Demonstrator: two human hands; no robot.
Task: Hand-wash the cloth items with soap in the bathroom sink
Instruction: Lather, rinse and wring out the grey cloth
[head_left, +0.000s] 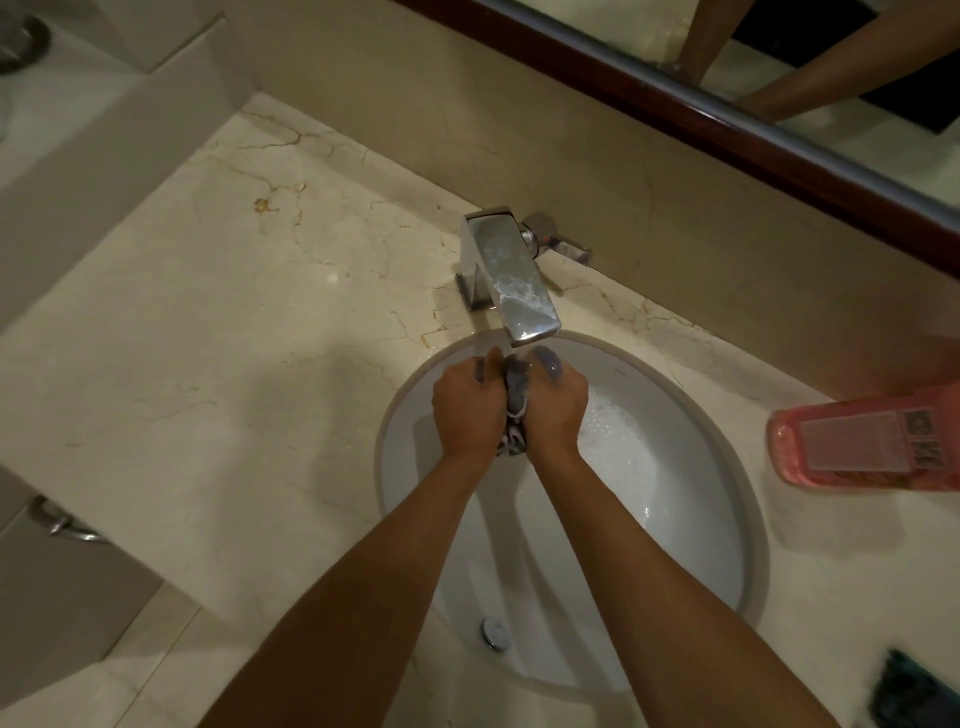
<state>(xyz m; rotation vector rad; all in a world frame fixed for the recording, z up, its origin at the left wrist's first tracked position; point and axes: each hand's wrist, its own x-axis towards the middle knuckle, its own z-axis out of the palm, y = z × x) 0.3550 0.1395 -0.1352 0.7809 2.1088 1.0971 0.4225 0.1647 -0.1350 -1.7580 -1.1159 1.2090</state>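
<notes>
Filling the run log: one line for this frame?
step: scrubbing | left hand + right hand: grip grey cloth | under faucet | over sink

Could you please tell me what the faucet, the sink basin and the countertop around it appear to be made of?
Faucet: polished chromed metal by its mirror-like reflections, spotted with soap residue.
Sink basin: glossy white glazed ceramic, judging by its smooth shine, probably porcelain.
Countertop: polished cream stone with brown veining, likely marble, though a marble-look material cannot be ruled out.
</notes>
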